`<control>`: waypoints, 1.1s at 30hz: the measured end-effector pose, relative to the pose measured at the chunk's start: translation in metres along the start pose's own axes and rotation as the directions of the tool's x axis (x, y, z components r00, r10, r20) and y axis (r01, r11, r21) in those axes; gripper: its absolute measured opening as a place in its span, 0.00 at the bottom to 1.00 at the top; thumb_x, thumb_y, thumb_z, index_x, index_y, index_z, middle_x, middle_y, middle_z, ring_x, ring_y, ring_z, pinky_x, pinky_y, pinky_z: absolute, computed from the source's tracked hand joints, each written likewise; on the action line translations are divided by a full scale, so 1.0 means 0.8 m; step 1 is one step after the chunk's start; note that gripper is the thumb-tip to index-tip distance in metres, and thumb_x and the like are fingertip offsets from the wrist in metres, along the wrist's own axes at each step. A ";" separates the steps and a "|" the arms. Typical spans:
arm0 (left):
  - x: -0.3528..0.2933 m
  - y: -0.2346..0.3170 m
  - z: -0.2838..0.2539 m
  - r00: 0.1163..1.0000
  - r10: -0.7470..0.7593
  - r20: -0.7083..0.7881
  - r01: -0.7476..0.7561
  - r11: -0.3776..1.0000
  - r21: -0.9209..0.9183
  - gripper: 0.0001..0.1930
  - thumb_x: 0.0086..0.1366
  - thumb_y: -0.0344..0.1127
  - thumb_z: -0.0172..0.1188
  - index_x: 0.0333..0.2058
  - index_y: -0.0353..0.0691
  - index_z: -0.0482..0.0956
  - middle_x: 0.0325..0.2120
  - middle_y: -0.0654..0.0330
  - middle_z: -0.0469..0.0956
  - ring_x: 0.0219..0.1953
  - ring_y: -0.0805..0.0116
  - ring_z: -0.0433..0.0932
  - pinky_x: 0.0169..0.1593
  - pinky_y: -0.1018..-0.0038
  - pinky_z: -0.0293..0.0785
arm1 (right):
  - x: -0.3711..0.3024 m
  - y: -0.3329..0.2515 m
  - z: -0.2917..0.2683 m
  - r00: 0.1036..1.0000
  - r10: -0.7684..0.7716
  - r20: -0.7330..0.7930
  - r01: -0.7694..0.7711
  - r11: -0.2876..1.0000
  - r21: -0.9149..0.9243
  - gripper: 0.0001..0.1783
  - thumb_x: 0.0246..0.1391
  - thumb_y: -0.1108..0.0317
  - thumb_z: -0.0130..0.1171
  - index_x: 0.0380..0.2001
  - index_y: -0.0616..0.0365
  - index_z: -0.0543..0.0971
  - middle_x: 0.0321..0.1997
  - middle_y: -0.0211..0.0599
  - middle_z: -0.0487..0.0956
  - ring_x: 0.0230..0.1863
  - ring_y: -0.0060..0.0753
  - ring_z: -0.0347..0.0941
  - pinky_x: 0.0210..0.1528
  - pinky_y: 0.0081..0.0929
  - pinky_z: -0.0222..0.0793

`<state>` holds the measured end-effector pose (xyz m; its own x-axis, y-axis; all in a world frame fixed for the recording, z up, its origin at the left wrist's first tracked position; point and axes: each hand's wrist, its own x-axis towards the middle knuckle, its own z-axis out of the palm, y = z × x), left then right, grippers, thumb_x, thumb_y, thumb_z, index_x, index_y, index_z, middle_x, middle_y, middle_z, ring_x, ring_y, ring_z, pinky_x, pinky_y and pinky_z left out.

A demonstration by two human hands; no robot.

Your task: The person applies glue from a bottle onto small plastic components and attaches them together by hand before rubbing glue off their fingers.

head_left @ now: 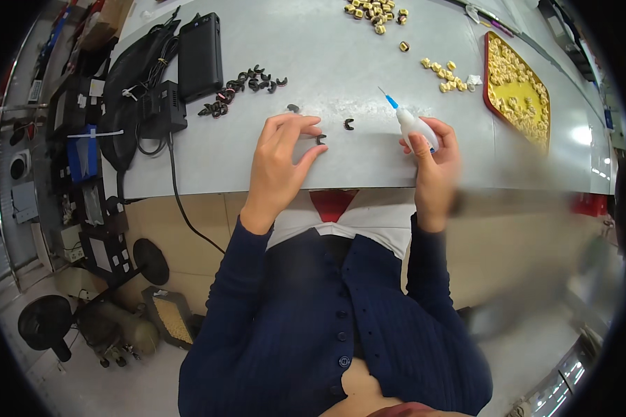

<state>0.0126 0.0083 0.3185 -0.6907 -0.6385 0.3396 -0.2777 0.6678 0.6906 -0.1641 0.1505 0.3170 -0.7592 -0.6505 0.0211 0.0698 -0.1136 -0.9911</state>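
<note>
My left hand (278, 156) is at the table's near side, with thumb and forefinger closed about a small black C-shaped piece (320, 140). Just right of it, a second black C-shaped piece (348, 124) lies by itself. A dark grey bit (293, 108) shows beyond my left knuckles. My right hand (435, 156) is wrapped round a white squeeze bottle (412, 125) with a blue-based needle tip. The bottle tilts up to the left, and its needle points away from both black pieces.
More black C-shaped pieces (247, 87) lie in a heap at the left, beside a black box-shaped device (199, 55) and a cabled adapter (163, 108). Brass-coloured parts (372, 10) are at the far side. Small yellowish parts (446, 75) lie near a red-rimmed yellow tray (489, 87).
</note>
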 end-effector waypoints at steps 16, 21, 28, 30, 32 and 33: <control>0.000 -0.009 0.006 0.998 -0.050 -0.045 0.049 0.998 -0.031 0.23 0.46 0.24 0.72 0.42 0.36 0.73 0.32 0.58 0.82 0.36 0.67 0.82 0.44 0.75 0.73 | -0.011 0.011 0.037 0.980 -0.145 0.137 0.166 0.972 -0.163 0.16 0.49 0.78 0.65 0.40 0.64 0.73 0.40 0.45 0.81 0.40 0.27 0.77 0.42 0.21 0.72; -0.001 -0.010 0.011 0.994 -0.086 -0.073 0.081 0.994 -0.079 0.21 0.46 0.27 0.72 0.40 0.39 0.75 0.30 0.63 0.82 0.38 0.65 0.77 0.41 0.71 0.73 | -0.007 0.015 0.038 0.961 -0.210 0.181 0.249 0.941 -0.231 0.17 0.46 0.78 0.67 0.40 0.65 0.73 0.37 0.44 0.82 0.39 0.30 0.80 0.41 0.21 0.74; -0.002 -0.010 0.007 0.997 -0.055 -0.048 0.055 0.998 -0.017 0.23 0.47 0.26 0.73 0.41 0.37 0.73 0.32 0.59 0.82 0.37 0.66 0.82 0.44 0.75 0.73 | -0.007 0.014 0.040 0.952 -0.219 0.214 0.270 0.929 -0.251 0.17 0.45 0.79 0.67 0.39 0.66 0.73 0.37 0.46 0.82 0.40 0.33 0.80 0.43 0.23 0.75; -0.002 -0.010 0.007 0.997 -0.060 -0.048 0.059 0.998 -0.021 0.23 0.47 0.26 0.73 0.41 0.37 0.73 0.32 0.59 0.82 0.37 0.67 0.82 0.44 0.75 0.73 | -0.008 0.014 0.041 0.960 -0.194 0.203 0.240 0.943 -0.229 0.17 0.45 0.80 0.67 0.39 0.66 0.73 0.37 0.46 0.82 0.40 0.34 0.80 0.43 0.23 0.75; -0.003 -0.011 0.007 0.997 -0.063 -0.047 0.062 0.998 -0.027 0.23 0.47 0.26 0.73 0.41 0.37 0.73 0.32 0.60 0.82 0.37 0.67 0.82 0.44 0.75 0.72 | -0.010 0.015 0.042 0.972 -0.148 0.183 0.186 0.959 -0.214 0.18 0.45 0.81 0.67 0.39 0.66 0.73 0.37 0.47 0.82 0.41 0.34 0.80 0.43 0.24 0.75; -0.003 -0.012 0.008 0.997 -0.061 -0.049 0.060 0.998 -0.024 0.23 0.47 0.27 0.73 0.41 0.37 0.73 0.32 0.60 0.82 0.37 0.67 0.81 0.44 0.75 0.72 | -0.010 0.015 0.043 0.972 -0.145 0.183 0.183 0.959 -0.216 0.18 0.45 0.81 0.67 0.39 0.66 0.73 0.37 0.47 0.82 0.41 0.34 0.80 0.43 0.24 0.75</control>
<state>0.0126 0.0057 0.3072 -0.6387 -0.6962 0.3278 -0.3029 0.6191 0.7246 -0.1351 0.1288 0.3093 -0.6297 -0.7538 0.1879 -0.2117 -0.0662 -0.9751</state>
